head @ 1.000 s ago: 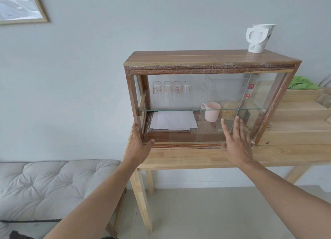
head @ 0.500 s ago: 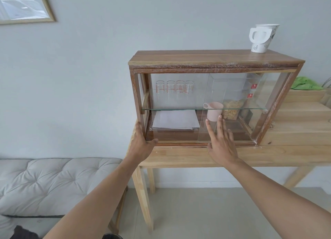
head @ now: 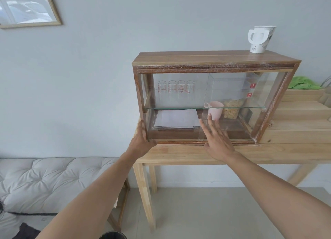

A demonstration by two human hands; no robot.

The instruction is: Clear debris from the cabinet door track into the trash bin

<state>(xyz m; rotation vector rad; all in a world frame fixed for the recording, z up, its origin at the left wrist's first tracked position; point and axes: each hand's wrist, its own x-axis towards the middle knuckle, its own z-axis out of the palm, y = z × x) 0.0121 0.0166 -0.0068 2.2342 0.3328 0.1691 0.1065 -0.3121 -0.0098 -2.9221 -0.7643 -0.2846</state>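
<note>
A wooden cabinet (head: pixel 215 59) with sliding glass doors stands on a wooden table (head: pixel 179 154). My left hand (head: pixel 141 142) grips its lower left corner, thumb in front and fingers on the side. My right hand (head: pixel 217 142) lies flat, fingers spread, on the right glass door (head: pixel 232 95) near its left edge and just above the bottom door track (head: pixel 179 141). Tiny pale specks lie on the table in front of the track. A dark round trash bin rim (head: pixel 112 235) shows at the bottom edge, between my arms.
Inside are several glasses (head: pixel 173 88), papers (head: pixel 177 120), a pink cup (head: pixel 215 111) and a snack container (head: pixel 232 109). A paper cup (head: pixel 259 39) stands on top. A cushioned bench (head: pixel 44 181) is at the left, a green cloth (head: pixel 302 82) at the right.
My right hand has slid left across the glass door, from the right half toward the middle. My left hand has kept its hold on the corner. The view has shifted slightly.
</note>
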